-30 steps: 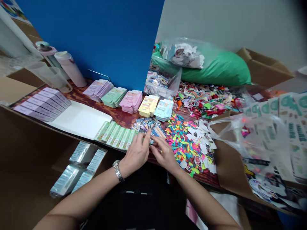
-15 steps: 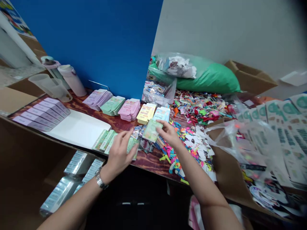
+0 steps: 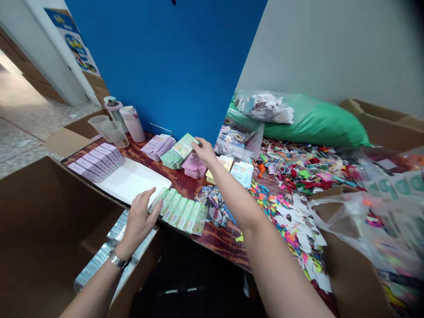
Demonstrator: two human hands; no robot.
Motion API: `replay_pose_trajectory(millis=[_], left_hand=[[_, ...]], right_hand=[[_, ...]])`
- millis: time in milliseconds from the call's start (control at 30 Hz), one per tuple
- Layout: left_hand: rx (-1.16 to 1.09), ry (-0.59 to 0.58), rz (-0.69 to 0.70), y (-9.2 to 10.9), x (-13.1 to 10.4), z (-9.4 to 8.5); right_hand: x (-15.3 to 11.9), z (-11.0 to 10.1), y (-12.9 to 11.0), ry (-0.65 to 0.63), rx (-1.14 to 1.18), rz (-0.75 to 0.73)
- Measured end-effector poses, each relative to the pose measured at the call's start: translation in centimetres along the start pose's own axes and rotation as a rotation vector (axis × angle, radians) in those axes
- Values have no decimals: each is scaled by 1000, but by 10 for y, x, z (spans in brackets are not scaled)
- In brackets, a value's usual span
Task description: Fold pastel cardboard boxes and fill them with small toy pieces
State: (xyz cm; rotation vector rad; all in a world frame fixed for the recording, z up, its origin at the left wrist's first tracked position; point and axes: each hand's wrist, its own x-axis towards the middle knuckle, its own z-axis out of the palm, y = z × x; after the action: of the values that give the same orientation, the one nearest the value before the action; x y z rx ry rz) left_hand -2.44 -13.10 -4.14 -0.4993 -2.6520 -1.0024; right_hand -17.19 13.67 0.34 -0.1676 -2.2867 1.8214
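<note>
My right hand (image 3: pixel 204 152) reaches to the back of the table and pinches a small green box (image 3: pixel 185 145) by its right edge. That box is just above a stack of flat green cartons (image 3: pixel 172 159). At the table's front edge, my left hand (image 3: pixel 139 218) has its fingers apart and holds nothing. Its fingertips are beside the left end of a row of green boxes (image 3: pixel 182 212) standing side by side; I cannot tell whether they touch. Right of the green stack are pink cartons (image 3: pixel 194 165), partly behind my right hand.
A white tray (image 3: pixel 132 179) holds purple boxes (image 3: pixel 97 161) at its left end. Cups (image 3: pixel 114 132) and bottles (image 3: pixel 132 123) stand behind. Loose colourful pieces (image 3: pixel 288 168) cover the right side. An open carton (image 3: pixel 49 247) with wrapped packs is below the left edge.
My right hand has carried the green box back and left to the green stack. My left hand has moved left along the green row, showing more boxes. The view has shifted left.
</note>
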Motion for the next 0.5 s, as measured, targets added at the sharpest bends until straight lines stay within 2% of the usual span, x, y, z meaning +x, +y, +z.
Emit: replay_pose_trajectory(millis=[33,100,167,200,267,367,433,500], left_hand=[[-23,-21,-37,-2,0,-1],[-60,-57,-101,-5,-1,-2],[-85,-89,-148,-7,0,-4],[-97,-109,-163,-7,0,-4],[-120,-142,-176,-6,1,-4],[-134,-179,-198,-4,2,1],[-148,-232,-231,-1,1,6],[-160,-298,-233,2,0,10]], right_hand=[[-2,0,-4,9,-102,-45],[-24,-10,-8,0,-388,-199],[-67,-28,-8,-116,-563,-348],[-94,-37,-6,-197,-615,-347],[-148,-54,2,-309,-675,-242],[-211,-60,20,-326,-703,-67],[-234,-51,29,-354,-663,5],[-242,-38,31,-340,-639,46]])
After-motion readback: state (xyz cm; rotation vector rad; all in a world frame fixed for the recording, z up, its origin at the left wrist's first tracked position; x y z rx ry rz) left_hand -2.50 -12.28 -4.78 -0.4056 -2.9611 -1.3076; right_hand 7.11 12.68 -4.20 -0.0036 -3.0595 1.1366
